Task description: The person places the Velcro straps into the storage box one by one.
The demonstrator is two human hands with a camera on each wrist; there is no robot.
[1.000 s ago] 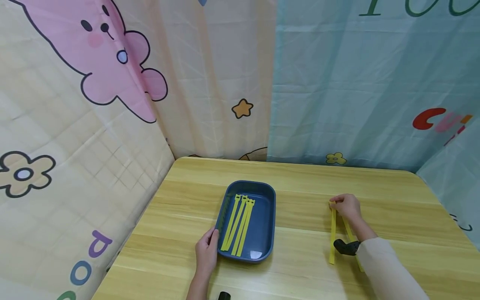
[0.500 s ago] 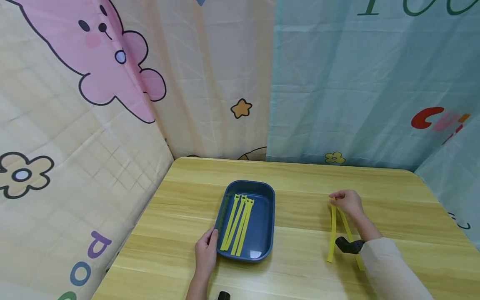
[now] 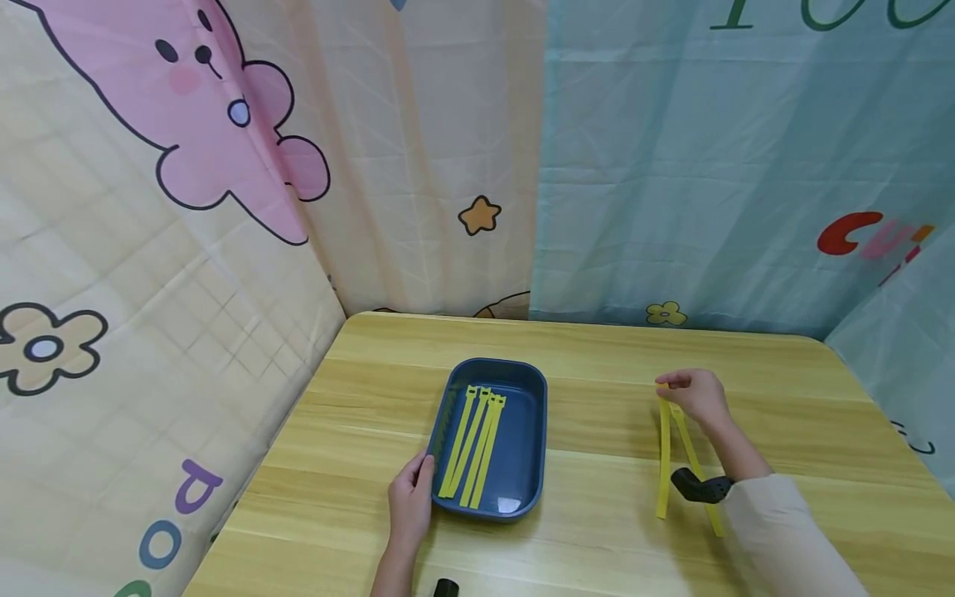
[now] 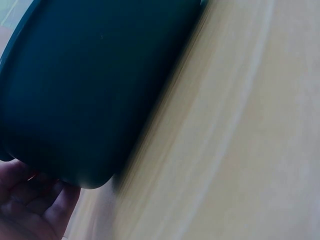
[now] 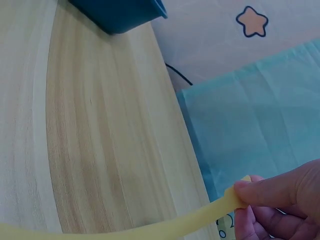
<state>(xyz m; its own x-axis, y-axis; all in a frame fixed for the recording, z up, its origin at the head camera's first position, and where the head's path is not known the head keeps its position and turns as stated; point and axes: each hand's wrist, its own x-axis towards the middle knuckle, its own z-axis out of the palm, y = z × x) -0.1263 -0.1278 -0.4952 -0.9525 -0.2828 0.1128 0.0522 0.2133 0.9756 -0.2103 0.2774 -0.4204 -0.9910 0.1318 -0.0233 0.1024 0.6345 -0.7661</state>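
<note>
My left hand grips the near left side of a blue rectangular tray; in the left wrist view its fingers curl at the rim. Several yellow cable ties with slotted heads lie side by side in the tray's left half. Off to the right, my right hand pinches one end of another yellow cable tie between thumb and fingers, and the strap hangs down from there. In the right wrist view this strap sweeps left in a curve. A further yellow cable tie slants beside it, partly behind the wrist.
Wood-grain table lies under everything. A black wrist device sits on the right arm, and another black piece shows at the bottom edge. Printed cloth curtains stand behind and left of the table.
My right hand has risen slightly and shifted a little away, lifting the pinched end of the cable tie. More of the slanted tie's top shows. Left hand and tray have stayed put.
</note>
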